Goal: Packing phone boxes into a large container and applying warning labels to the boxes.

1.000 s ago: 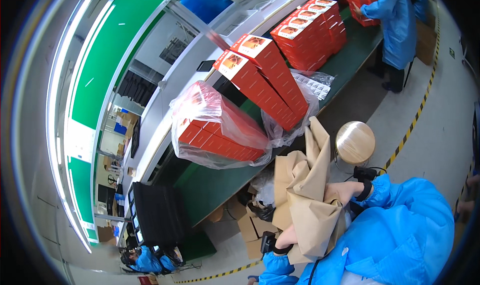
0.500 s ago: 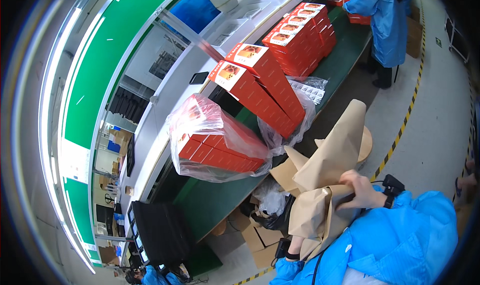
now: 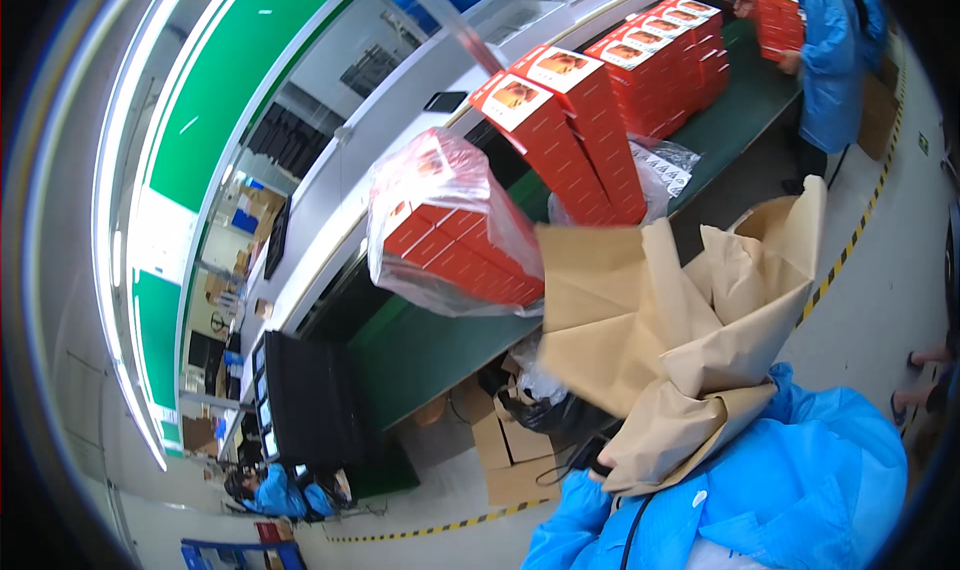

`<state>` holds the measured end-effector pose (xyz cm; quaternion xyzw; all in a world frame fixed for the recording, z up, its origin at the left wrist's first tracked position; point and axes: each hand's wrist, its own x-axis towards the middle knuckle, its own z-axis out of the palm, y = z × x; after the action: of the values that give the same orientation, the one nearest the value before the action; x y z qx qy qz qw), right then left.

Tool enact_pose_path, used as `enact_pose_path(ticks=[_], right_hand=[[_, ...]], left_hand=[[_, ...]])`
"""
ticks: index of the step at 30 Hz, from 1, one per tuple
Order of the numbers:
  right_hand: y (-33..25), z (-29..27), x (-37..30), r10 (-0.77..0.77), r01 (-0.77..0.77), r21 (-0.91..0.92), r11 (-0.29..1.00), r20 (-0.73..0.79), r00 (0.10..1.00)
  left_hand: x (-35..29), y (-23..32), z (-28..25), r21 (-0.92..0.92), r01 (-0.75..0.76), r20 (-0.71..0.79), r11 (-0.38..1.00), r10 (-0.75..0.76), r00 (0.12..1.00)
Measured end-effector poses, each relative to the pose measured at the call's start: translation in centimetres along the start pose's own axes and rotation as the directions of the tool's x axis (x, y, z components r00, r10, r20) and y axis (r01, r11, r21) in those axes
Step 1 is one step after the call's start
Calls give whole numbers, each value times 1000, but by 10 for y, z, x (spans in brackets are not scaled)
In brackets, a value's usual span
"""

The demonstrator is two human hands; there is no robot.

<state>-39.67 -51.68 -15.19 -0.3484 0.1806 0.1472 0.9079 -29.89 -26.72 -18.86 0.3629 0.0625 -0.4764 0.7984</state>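
A large crumpled sheet of brown kraft paper [image 3: 690, 340] spreads in front of my body, folded and creased, its far corners sticking up. The lower left end of the sheet lies over my left hand, of which only the wrist with its dark band [image 3: 600, 465] shows; its fingers are hidden. My right hand is out of sight behind the paper, next to my blue sleeve [image 3: 800, 430]. Beyond the paper, red boxes wrapped in clear plastic [image 3: 455, 240] stand on the green bench [image 3: 430, 365], and tall red box stacks [image 3: 570, 135] rise beside them.
More red boxes [image 3: 660, 75] stand farther along the bench. A co-worker in blue [image 3: 830, 65] holds red boxes at the far right. Under the bench sit an opened carton [image 3: 510, 450] and a black bag [image 3: 550, 410]. A black case [image 3: 310, 400] stands at the left.
The brown paper has opened out wider and shifted up and right. My right hand, seen on the paper before, is now hidden behind it. The co-worker has lifted red boxes.
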Motion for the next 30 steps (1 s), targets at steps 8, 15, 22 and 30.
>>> enact_pose_path(ticks=[8, 15, 22, 30], right_hand=[[-12, -22, -11, 6, -7, -74, 997, -15, 1000], [-17, -36, -34, 3, -8, -127, 992, -37, 999], [-10, -25, -29, 67, -56, -156, 986, 64, 996], [8, -5, -6, 98, -64, -195, 979, 171, 980]], left_hand=[[-66, -14, -5, -79, -65, -154, 995, 53, 987], [-160, 40, 110, 834, -424, 146, 353, 600, 786], [-109, 41, 110, 915, -216, 144, 340, 223, 964], [-90, 54, 106, 889, -376, 407, 262, -77, 910]])
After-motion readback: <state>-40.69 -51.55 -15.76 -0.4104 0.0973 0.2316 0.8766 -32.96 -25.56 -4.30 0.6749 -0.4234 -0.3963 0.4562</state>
